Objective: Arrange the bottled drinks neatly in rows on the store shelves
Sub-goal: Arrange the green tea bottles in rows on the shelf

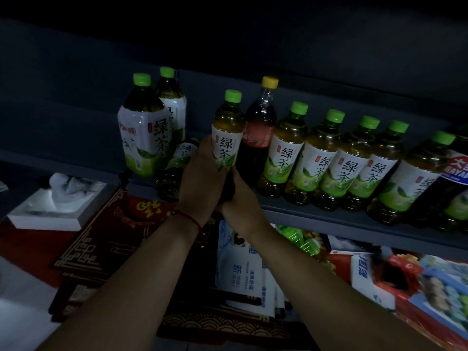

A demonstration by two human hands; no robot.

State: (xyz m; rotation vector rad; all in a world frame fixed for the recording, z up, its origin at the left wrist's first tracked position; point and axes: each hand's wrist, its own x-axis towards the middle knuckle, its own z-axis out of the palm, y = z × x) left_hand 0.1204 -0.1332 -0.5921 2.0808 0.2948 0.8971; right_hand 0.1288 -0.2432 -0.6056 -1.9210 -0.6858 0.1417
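Dim store aisle, light poor. A grey metal shelf (329, 219) runs left to right at chest height, its far wall dark. Below it lies mixed stock: a red patterned mat (101, 239), a white tissue box (50, 211) to the left, and printed packets (243, 269) and boxes to the right.

On the shelf, a row of small green tea bottles (336, 158) with green caps stands shoulder to shoulder from the middle out to the right, ending beside a dark bottle with a blue label (458, 173). At the row's left end stands a red-label bottle with a yellow cap (258, 133), out of keeping with the rest. Further left are two large green tea bottles (144, 130), one behind the other. Between them and the hands a small green tea bottle lies tipped over (177, 168), near the front edge.

The held green tea bottle (226, 130) is upright, just left of the red-label one and touching or nearly so. The left hand (202, 178) wraps its lower body, fingers curled round the label. The right hand (240, 198) sits under or against the base; whether it grips or only props cannot be told, as the fingers are hidden in shadow.

Judgement: the step is seating this bottle in line. Best done by setting the base flat on the shelf, label facing out like its neighbours, then sliding it snug without knocking the red-label bottle. The left elbow should stay clear of the fallen bottle, which looks liable to roll off the edge.
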